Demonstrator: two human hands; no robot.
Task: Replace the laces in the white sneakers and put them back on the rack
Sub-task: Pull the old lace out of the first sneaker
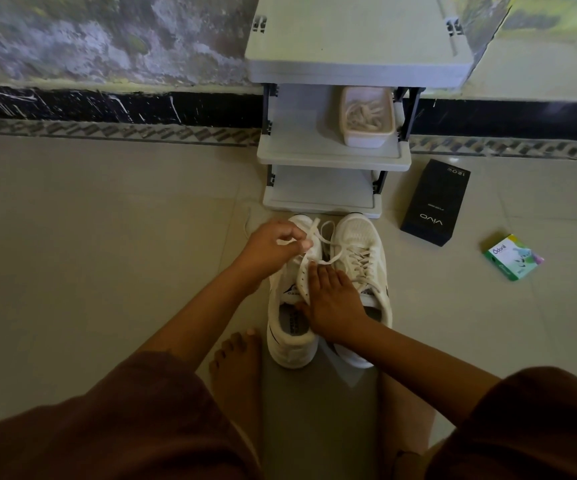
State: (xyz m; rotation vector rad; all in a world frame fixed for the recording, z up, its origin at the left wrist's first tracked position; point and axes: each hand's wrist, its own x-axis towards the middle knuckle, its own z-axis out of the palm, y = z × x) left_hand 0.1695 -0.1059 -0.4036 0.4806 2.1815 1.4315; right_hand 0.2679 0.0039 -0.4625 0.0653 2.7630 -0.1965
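Two white sneakers stand side by side on the floor in front of the grey shoe rack (332, 157). The right sneaker (361, 251) is laced. The left sneaker (289, 306) has most eyelets bare and a loose white lace (325, 239) running across its front. My left hand (275, 244) pinches that lace above the toe of the left sneaker. My right hand (332, 299) lies flat with straight fingers over the left sneaker's tongue and eyelet flap, holding it down.
A plastic tub of white laces (366, 116) sits on the rack's middle shelf. A black phone box (434, 202) and a small green box (512, 257) lie on the tiles to the right. My bare foot (237, 368) rests left of the sneakers.
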